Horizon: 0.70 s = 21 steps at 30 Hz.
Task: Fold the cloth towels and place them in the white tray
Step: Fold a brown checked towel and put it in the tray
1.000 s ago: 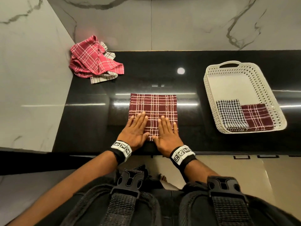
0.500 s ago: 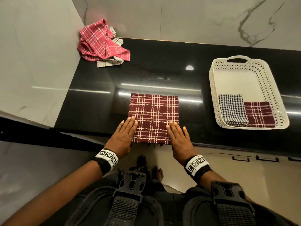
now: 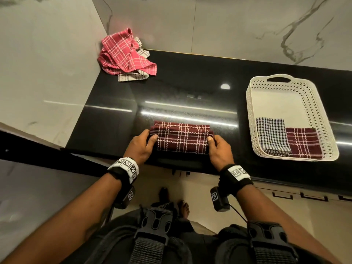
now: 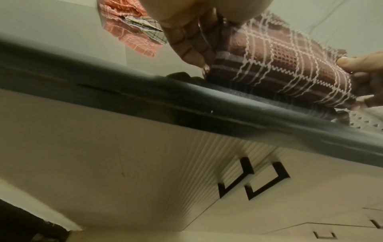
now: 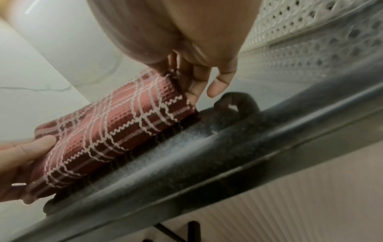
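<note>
A maroon plaid towel [image 3: 182, 139] lies near the front edge of the black counter [image 3: 181, 96], its near half lifted and turned over toward the far half. My left hand [image 3: 142, 144] pinches its left end [image 4: 228, 54], thumb on top. My right hand [image 3: 219, 147] pinches its right end [image 5: 176, 91] the same way. The white perforated tray [image 3: 323, 119] stands to the right and holds a folded black-and-white checked towel [image 3: 272, 135] and a folded maroon plaid towel [image 3: 302, 141] at its near end.
A heap of unfolded towels [image 3: 123, 54], pink plaid over a white striped one, lies in the far left corner against the marble walls. The counter's rounded front edge [image 4: 248, 111] runs just below the hands. Cabinet fronts with black handles [image 4: 248, 178] are underneath.
Both hands went from lying flat by the towel's near corners to pinching its two ends. The near half has been lifted and folded away from me, so the towel now looks half as deep.
</note>
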Available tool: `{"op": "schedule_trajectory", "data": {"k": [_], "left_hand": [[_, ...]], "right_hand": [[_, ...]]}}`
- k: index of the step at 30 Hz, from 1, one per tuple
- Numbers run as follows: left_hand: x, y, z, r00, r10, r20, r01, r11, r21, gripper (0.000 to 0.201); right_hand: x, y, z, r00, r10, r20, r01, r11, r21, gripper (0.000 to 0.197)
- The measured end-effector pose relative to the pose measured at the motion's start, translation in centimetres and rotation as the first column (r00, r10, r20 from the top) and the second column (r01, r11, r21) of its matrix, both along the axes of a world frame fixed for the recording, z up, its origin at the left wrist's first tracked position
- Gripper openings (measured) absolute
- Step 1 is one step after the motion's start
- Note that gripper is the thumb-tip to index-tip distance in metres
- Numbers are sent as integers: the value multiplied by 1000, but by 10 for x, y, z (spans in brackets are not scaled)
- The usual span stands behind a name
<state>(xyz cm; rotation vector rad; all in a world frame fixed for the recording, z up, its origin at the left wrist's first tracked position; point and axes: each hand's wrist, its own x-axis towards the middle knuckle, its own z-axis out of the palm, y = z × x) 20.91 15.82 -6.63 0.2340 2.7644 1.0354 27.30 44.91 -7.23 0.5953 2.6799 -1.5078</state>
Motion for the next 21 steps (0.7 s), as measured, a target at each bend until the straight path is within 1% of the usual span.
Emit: {"op": "schedule_trajectory", "data": {"k": [3,7,10,13,15,18,21], "left_hand": [[-15,16,-4,999,44,11,-42,993,-111,32],[-24,31,-7,996,81,-26,-84,962,-259,34],[-26,39,-9,994,97,-55,-110,944,-310,34],[-25,44,-8,993,108,-53,-120,932,-342,31],[-26,46,-8,992,117,-49,-127,925,-359,29],[-31,48,-9,990,141,-23,-138,906,-400,27],[-31,48,-6,987,159,-13,-148,884,-444,30]], "right_hand": [[-18,-5,-6,997,-34,71,26,993,112,31],[-33,-9,-4,987,12,162,-57,959,277,31],[-39,-11,-4,976,46,212,-121,925,360,33],[-44,-12,-3,965,49,259,-152,905,397,33],[-49,-11,-1,955,48,292,-173,891,420,29],[-55,-10,2,939,58,339,-208,882,424,29],[-55,-7,6,938,12,346,-162,899,408,31]]}}
